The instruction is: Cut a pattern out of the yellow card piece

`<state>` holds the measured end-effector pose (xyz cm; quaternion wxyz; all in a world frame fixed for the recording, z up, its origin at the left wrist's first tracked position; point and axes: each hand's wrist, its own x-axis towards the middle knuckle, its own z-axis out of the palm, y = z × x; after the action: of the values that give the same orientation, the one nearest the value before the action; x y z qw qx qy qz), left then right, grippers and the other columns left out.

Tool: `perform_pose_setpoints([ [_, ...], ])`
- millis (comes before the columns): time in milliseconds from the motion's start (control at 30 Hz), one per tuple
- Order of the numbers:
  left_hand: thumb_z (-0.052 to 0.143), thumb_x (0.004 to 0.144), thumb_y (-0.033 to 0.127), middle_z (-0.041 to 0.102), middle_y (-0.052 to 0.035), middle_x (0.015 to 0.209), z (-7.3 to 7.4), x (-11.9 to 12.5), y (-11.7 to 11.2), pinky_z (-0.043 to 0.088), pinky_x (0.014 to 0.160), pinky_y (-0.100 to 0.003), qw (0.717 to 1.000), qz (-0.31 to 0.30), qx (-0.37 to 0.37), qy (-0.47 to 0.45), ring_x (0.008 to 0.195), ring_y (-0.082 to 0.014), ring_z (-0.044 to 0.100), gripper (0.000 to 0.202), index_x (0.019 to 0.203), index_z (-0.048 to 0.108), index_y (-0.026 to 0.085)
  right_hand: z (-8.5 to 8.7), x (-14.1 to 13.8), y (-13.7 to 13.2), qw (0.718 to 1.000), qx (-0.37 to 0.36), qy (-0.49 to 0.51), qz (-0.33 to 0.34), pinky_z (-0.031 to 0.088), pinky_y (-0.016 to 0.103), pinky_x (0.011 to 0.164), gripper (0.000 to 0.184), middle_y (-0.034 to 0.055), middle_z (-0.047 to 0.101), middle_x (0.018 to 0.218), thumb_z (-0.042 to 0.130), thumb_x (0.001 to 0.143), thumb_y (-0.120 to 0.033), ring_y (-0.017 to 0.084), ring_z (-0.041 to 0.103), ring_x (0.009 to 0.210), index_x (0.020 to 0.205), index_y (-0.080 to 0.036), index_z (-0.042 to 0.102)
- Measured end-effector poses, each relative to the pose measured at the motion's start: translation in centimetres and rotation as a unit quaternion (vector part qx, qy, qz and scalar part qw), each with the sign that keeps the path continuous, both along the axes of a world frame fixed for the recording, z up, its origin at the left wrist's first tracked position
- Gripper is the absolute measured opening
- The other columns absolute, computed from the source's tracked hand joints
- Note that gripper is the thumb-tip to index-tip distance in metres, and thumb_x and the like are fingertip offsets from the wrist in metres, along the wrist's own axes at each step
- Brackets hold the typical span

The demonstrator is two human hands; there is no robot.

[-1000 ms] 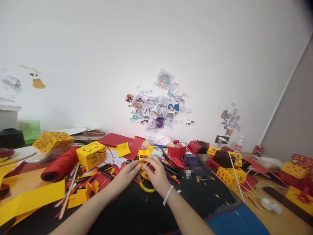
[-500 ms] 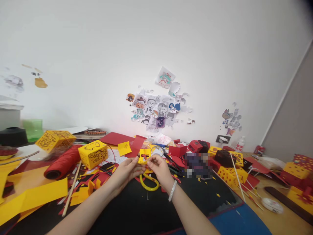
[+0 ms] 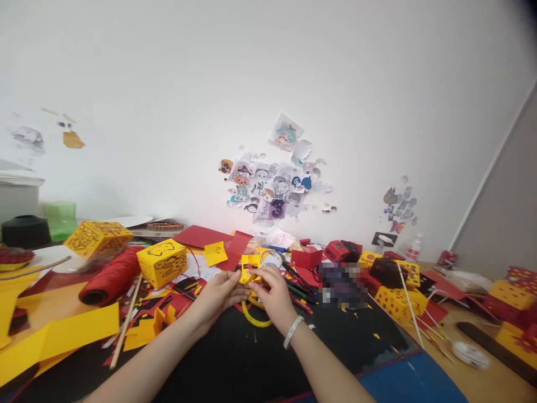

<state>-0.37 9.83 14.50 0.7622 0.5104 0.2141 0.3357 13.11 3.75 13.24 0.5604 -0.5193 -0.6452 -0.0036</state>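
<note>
Between my two hands is a small folded yellow paper piece (image 3: 247,275) with cut-outs, partly covered by my fingers. My left hand (image 3: 222,294) pinches its left side between thumb and fingers. My right hand (image 3: 271,291), with a sparkling bracelet (image 3: 293,332) on the wrist, grips its right side, fingers curled over it. Just below the hands, a yellow ring-shaped handle (image 3: 255,321) rests on the black mat (image 3: 251,364); what it belongs to is hidden. Behind the hands lies a yellow paper square with a hole (image 3: 215,254).
To the left are a yellow box with drawings (image 3: 162,263), a red thread spool (image 3: 111,277), a wooden stick (image 3: 126,322) and yellow paper strips (image 3: 78,330). Spotted yellow boxes (image 3: 400,302) and a white round case (image 3: 470,354) sit to the right. Red card (image 3: 205,238) lies behind.
My right hand has turned and curled further over the yellow paper piece, covering more of it. The left hand keeps its pinch. The whole view has shifted slightly.
</note>
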Motion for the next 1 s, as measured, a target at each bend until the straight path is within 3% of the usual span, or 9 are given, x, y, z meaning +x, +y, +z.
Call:
perform_pose_setpoints([
  [133, 0.056, 0.08, 0.025, 0.068, -0.0039, 0.061, -0.2, 0.1, 0.0, 0.052, 0.06, -0.019, 1.0, -0.001, 0.001, -0.005, 0.058, -0.0107, 0.065, 0.013, 0.075, 0.049, 0.015, -0.1, -0.2, -0.2, 0.992, 0.019, -0.112, -0.047, 0.043, 0.035, 0.08, 0.027, 0.0054, 0.061, 0.092, 0.059, 0.077, -0.015, 0.021, 0.052, 0.089, 0.102, -0.022, 0.061],
  [333, 0.056, 0.081, 0.026, 0.068, -0.0047, 0.061, -0.7, 0.3, 0.3, 0.052, 0.06, -0.019, 1.0, -0.002, 0.005, -0.006, 0.057, -0.0108, 0.065, 0.013, 0.076, 0.049, 0.015, 0.0, -0.3, -0.3, 0.978, 0.033, -0.193, -0.073, 0.044, 0.033, 0.074, 0.018, 0.0063, 0.061, 0.087, 0.051, 0.083, -0.019, 0.02, 0.051, 0.083, 0.099, -0.018, 0.061],
  [500, 0.056, 0.08, 0.026, 0.068, -0.005, 0.06, -0.2, 0.1, 0.0, 0.052, 0.059, -0.019, 1.0, 0.003, -0.003, 0.004, 0.056, -0.0108, 0.064, 0.016, 0.071, 0.048, 0.015, 0.0, -0.5, -0.6, 0.974, 0.038, -0.209, -0.074, 0.043, 0.033, 0.071, 0.019, 0.0055, 0.061, 0.079, 0.044, 0.087, -0.019, 0.02, 0.05, 0.077, 0.089, -0.018, 0.063],
  [733, 0.06, 0.077, 0.028, 0.067, -0.0042, 0.06, 0.4, 0.0, -0.3, 0.051, 0.059, -0.02, 1.0, -0.002, -0.008, 0.0, 0.056, -0.0112, 0.064, 0.019, 0.068, 0.049, 0.016, 0.2, -0.5, -0.8, 0.982, 0.042, -0.174, -0.059, 0.044, 0.034, 0.072, 0.02, 0.0054, 0.064, 0.079, 0.046, 0.085, -0.018, 0.02, 0.052, 0.077, 0.088, -0.021, 0.066],
  [900, 0.061, 0.077, 0.026, 0.068, -0.0042, 0.069, 0.4, -0.1, -0.1, 0.051, 0.067, -0.023, 1.0, -0.001, -0.008, -0.024, 0.066, -0.0128, 0.065, 0.015, 0.084, 0.054, 0.015, 0.5, -0.2, -0.6, 0.995, 0.04, -0.07, -0.054, 0.044, 0.034, 0.077, 0.018, 0.0068, 0.062, 0.088, 0.056, 0.079, -0.017, 0.02, 0.055, 0.085, 0.094, -0.02, 0.065],
  [1000, 0.061, 0.076, 0.025, 0.068, -0.0055, 0.075, 0.4, -0.3, 0.0, 0.05, 0.074, -0.026, 0.999, -0.021, -0.002, -0.039, 0.073, -0.0146, 0.065, 0.017, 0.087, 0.056, 0.013, 0.7, 0.0, -0.5, 0.999, 0.031, -0.001, -0.016, 0.047, 0.031, 0.071, 0.017, 0.0057, 0.061, 0.089, 0.057, 0.077, -0.017, 0.019, 0.056, 0.081, 0.091, -0.022, 0.065],
])
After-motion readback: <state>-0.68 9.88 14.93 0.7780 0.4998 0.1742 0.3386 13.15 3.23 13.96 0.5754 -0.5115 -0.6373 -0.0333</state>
